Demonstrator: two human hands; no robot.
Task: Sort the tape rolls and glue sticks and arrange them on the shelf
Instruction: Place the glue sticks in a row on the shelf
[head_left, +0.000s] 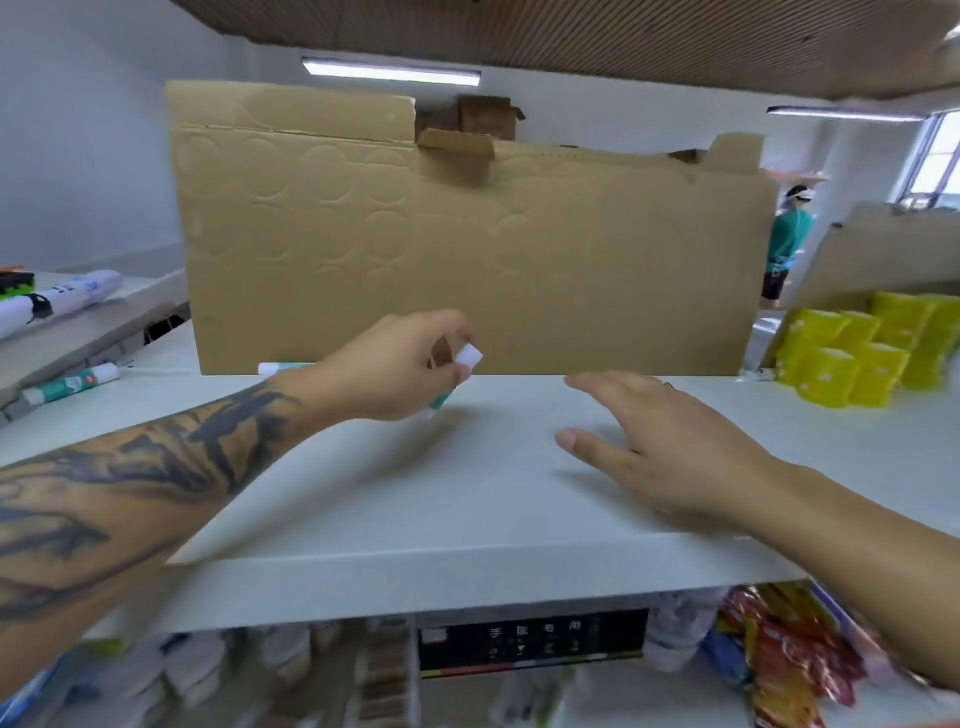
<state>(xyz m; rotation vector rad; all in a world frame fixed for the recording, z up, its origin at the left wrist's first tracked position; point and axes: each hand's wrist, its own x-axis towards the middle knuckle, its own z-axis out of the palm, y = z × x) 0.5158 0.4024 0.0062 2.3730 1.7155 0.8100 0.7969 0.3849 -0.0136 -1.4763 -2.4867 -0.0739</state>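
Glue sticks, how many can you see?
3. One glue stick is pinched in the left hand, one lies by the cardboard box, one lies far left. More may hide behind the box.

1. Both forearms are bare, with no sleeve showing up to the frame edges.
2. The left forearm (130, 483) carries a large dark tattoo of sweeping, jagged black shapes, running from near the wrist towards the elbow.
3. The left hand (400, 364) shows no ring or band on its visible part.
4. The right hand (670, 447) wears a thin ring (667, 385) on one far finger, only partly visible.
5. The right forearm (857, 545) is unmarked, and no watch or bracelet is seen at either wrist.
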